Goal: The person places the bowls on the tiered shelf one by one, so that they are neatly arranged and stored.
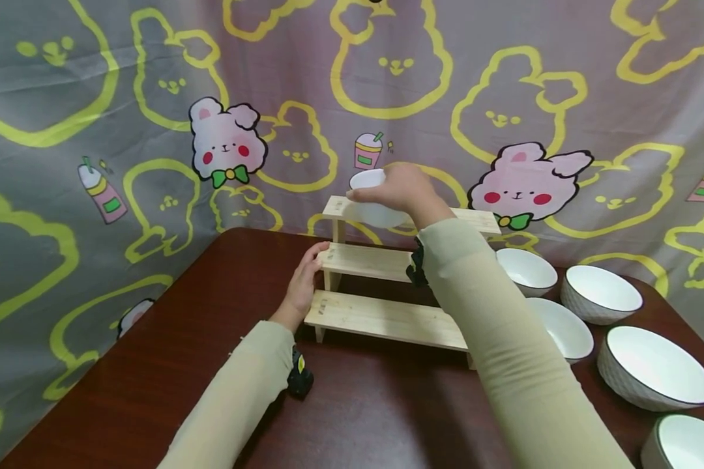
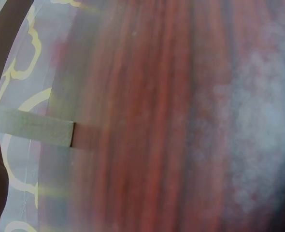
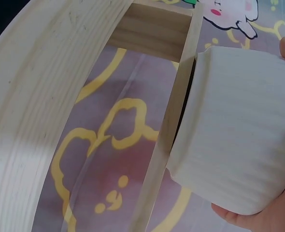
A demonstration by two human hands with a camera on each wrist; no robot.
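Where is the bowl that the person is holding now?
In the head view, the held bowl is just above centre, in the right grip, at the left part of the wooden top shelf; whether it touches is unclear.

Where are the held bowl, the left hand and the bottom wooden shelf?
Held bowl [image 3: 239, 130], right wrist view: on its outer wall.
Left hand [image 1: 302, 284], head view: on the middle of the hand.
Bottom wooden shelf [image 1: 382, 317], head view: on its bare top surface.

Brown table [image 1: 182, 326] beneath rack [image 1: 366, 262] and bowls [image 1: 654, 366]

Hazy, blurred left wrist view
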